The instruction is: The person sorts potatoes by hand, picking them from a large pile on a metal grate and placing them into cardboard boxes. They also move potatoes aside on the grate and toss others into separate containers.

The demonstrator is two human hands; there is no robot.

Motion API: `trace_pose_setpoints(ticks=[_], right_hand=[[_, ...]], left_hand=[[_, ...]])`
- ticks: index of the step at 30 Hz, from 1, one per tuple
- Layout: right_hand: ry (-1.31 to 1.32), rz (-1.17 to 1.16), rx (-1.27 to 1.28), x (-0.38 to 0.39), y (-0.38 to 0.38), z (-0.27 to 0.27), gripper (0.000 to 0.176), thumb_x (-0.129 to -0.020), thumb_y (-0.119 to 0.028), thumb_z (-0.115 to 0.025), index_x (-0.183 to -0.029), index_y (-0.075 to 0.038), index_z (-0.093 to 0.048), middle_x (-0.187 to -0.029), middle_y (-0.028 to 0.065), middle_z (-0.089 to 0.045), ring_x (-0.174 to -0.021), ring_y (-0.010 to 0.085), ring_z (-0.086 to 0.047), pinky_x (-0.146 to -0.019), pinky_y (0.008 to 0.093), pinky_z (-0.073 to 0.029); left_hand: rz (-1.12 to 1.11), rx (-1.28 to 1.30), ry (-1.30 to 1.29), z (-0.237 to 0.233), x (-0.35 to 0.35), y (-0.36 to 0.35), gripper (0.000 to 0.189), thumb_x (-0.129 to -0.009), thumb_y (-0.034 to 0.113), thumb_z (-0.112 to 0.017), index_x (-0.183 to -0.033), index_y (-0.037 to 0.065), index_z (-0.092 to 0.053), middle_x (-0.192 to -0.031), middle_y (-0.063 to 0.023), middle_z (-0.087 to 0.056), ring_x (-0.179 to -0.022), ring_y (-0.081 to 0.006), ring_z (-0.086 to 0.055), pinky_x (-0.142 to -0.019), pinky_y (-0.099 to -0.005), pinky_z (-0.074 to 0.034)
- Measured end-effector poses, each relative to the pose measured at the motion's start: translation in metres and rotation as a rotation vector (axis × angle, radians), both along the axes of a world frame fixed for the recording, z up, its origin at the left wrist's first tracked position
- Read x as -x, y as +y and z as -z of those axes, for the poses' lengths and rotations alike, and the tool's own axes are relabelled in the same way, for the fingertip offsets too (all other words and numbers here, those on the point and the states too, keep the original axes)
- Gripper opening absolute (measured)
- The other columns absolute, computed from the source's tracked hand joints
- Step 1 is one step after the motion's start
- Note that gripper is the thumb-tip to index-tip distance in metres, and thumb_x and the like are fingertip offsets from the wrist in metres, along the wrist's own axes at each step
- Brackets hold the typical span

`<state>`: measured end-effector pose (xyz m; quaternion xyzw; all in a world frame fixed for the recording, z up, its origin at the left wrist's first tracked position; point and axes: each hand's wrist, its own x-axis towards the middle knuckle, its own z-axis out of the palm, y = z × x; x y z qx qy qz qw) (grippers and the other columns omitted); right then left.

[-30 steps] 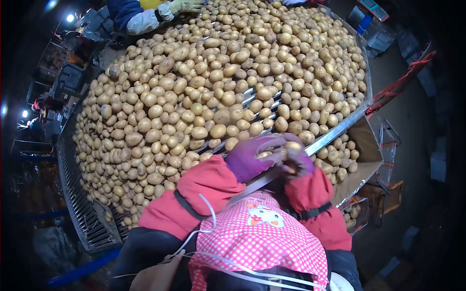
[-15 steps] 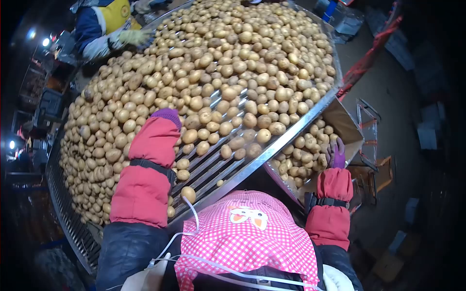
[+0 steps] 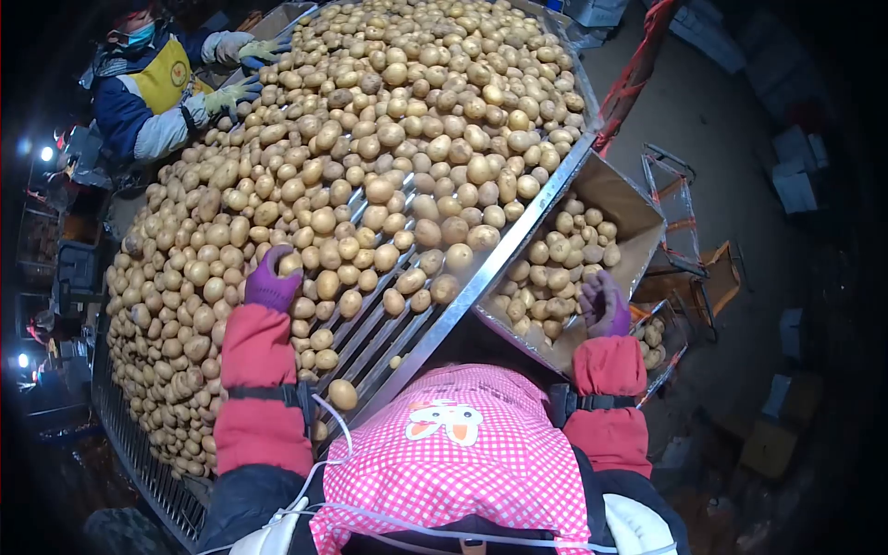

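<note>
Left hand [image 3: 272,283] curls against a potato [image 3: 289,265] toward the slatted tabletop's [image 3: 363,324] near side, whether grasping I can't tell; right hand [image 3: 604,306], fingers loosely parted, is at the boxed potatoes [image 3: 558,250] beside the metal edge [image 3: 481,277].

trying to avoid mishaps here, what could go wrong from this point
The lone potato near the metal edge could roll off if nudged. The white cord looping beside it might snag on the slatted table. Potatoes already in the box by the right hand could bruise if more are dropped on them.
</note>
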<state>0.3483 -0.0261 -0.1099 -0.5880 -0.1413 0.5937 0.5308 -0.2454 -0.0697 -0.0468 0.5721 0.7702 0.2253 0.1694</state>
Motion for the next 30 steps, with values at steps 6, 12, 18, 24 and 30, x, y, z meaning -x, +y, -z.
trace_pose_setpoints(ticks=[6,12,18,24,30], right_hand=[[-0.112,0.134,-0.075,-0.057,0.032,-0.005,0.037,-0.098,-0.025,-0.060,-0.133,-0.012,-0.057,-0.117,0.0046,-0.066,-0.090,0.0120,-0.064,-0.076,0.0261,-0.054],[-1.001,-0.605,0.052,-0.021,0.129,0.052,0.032,-0.096,-0.024,-0.061,-0.125,-0.011,-0.061,-0.112,0.0068,-0.066,-0.084,0.0135,-0.064,-0.074,0.0292,-0.053],[-1.388,-0.863,0.220,0.010,0.184,0.057,0.027,-0.093,-0.024,-0.063,-0.117,-0.011,-0.063,-0.106,0.0100,-0.068,-0.085,0.0198,-0.066,-0.076,0.0331,-0.053],[-1.385,-0.953,0.246,0.012,0.240,0.072,0.023,-0.090,-0.024,-0.064,-0.110,-0.012,-0.065,-0.100,0.0131,-0.070,-0.085,0.0260,-0.067,-0.077,0.0370,-0.054],[-1.315,-0.631,0.102,-0.022,0.211,0.067,0.019,-0.087,-0.024,-0.065,-0.102,-0.012,-0.067,-0.094,0.0163,-0.071,-0.085,0.0323,-0.069,-0.079,0.0409,-0.054]], left_hand=[[-0.254,-0.261,-0.757,-0.015,-0.058,-0.004,0.051,-0.088,0.007,-0.069,-0.136,0.000,-0.053,-0.122,-0.0094,-0.062,-0.108,-0.0135,-0.059,-0.090,-0.0263,-0.051],[0.172,-0.261,-0.363,-0.021,-0.203,0.067,0.050,-0.085,0.011,-0.071,-0.132,0.004,-0.058,-0.123,-0.0109,-0.065,-0.112,-0.0209,-0.063,-0.095,-0.0321,-0.050],[0.311,-0.417,0.080,0.025,-0.219,0.131,0.047,-0.079,0.015,-0.075,-0.124,0.008,-0.063,-0.118,-0.0140,-0.066,-0.107,-0.0299,-0.066,-0.088,-0.0381,-0.056],[0.277,-0.393,0.064,0.027,-0.221,0.134,0.050,-0.075,0.011,-0.078,-0.122,0.004,-0.063,-0.114,-0.0180,-0.067,-0.105,-0.0334,-0.067,-0.088,-0.0401,-0.056],[0.253,-0.335,-0.009,0.028,-0.221,0.133,0.050,-0.075,0.011,-0.078,-0.122,0.004,-0.063,-0.117,-0.0185,-0.066,-0.107,-0.0345,-0.067,-0.090,-0.0406,-0.055]])
